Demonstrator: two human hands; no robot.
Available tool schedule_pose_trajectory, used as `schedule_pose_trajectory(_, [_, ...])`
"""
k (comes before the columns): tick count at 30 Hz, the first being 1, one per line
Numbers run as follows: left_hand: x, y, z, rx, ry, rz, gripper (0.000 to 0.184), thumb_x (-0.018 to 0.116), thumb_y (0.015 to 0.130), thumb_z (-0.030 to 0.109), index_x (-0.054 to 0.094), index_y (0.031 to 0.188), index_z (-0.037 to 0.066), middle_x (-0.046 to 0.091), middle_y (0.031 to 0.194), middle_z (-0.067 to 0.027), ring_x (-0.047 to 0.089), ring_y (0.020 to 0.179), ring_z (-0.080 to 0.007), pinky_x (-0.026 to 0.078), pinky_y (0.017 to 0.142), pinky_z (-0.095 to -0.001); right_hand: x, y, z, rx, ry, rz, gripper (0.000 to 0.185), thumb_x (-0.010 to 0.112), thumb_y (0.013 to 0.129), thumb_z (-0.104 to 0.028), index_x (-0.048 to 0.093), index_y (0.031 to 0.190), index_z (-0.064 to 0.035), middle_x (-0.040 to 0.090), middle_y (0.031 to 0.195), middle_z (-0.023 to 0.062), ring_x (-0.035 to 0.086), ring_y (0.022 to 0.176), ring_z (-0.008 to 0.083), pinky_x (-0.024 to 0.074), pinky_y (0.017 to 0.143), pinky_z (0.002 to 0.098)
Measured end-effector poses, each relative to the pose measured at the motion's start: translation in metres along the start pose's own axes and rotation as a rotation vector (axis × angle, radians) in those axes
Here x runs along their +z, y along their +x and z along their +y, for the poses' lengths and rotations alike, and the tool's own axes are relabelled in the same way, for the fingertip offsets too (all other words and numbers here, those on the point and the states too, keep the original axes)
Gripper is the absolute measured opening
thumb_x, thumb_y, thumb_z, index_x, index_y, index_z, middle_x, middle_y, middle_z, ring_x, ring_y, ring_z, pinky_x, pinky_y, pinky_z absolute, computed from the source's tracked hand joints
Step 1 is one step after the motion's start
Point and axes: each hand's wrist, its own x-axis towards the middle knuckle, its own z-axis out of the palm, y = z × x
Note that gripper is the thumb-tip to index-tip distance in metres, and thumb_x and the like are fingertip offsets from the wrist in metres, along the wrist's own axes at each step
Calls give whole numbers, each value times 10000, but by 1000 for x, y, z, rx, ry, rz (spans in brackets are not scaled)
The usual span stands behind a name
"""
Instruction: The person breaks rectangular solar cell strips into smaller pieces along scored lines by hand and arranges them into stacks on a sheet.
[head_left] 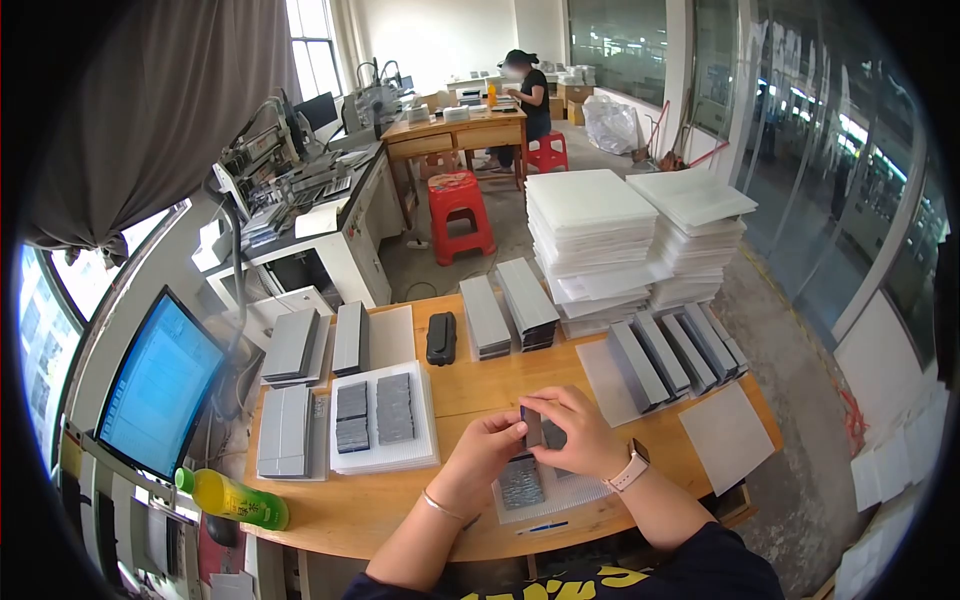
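Over the front of the wooden table, my left hand point(486, 448) pinches the left edge of a small dark flat rectangular piece point(532, 428). My right hand point(580, 432) grips the same piece from the other side, its fingers closed at the top and bottom edges. The piece is held upright; its exact kind does not show. Below the hands lies a ridged white sheet point(575, 491) with a stack of dark, shiny strips point(521, 484) on it. Another grey piece point(553, 434) is partly hidden behind my right hand. A blue pen point(543, 527) lies near the table's front edge.
On the wooden table point(470, 385) stand grey stacks point(286, 432), a white pad with dark strips point(350, 461), a black case point(441, 338) and tall white sheet piles point(590, 225). A bottle point(235, 499) and monitor point(160, 385) are left. A person point(535, 95) sits at a far table.
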Motion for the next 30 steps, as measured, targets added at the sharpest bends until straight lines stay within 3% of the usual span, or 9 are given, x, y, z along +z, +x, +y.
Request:
schedule_pose_trajectory(8, [3,-1,3,-40,-69,-113,309,606,842,197,540,1076,6,590,1013,-75,567,932,-177,449,861,-370,-3,0,-1,-19,51,-8,565,719,608,-115,542,1142,-60,516,1050,101,505,969,251,432,829,333])
schedule_pose_trajectory(14, [10,-4,8,-32,-116,-97,268,610,836,170,563,1045,9,599,995,-76,575,917,-181,461,841,-366,-4,0,-1,-37,42,-6,586,725,599,-114,535,1150,-57,516,1044,102,507,968,252,433,826,333])
schedule_pose_trajectory(20, [1,2,-3,17,-12,65,250,582,848,126,569,1045,-27,609,978,-97,586,900,-185,473,819,-354,2,1,5,12,15,-17,577,713,599,-100,535,1146,-54,506,1039,105,512,949,257,436,811,335])
schedule_pose_trajectory(30, [2,2,3,10,-49,12,249,573,847,89,560,1059,-41,610,984,-102,587,894,-177,477,810,-342,2,2,4,-8,-11,-20,544,706,610,-90,549,1130,-57,493,1037,96,507,915,243,451,755,316])
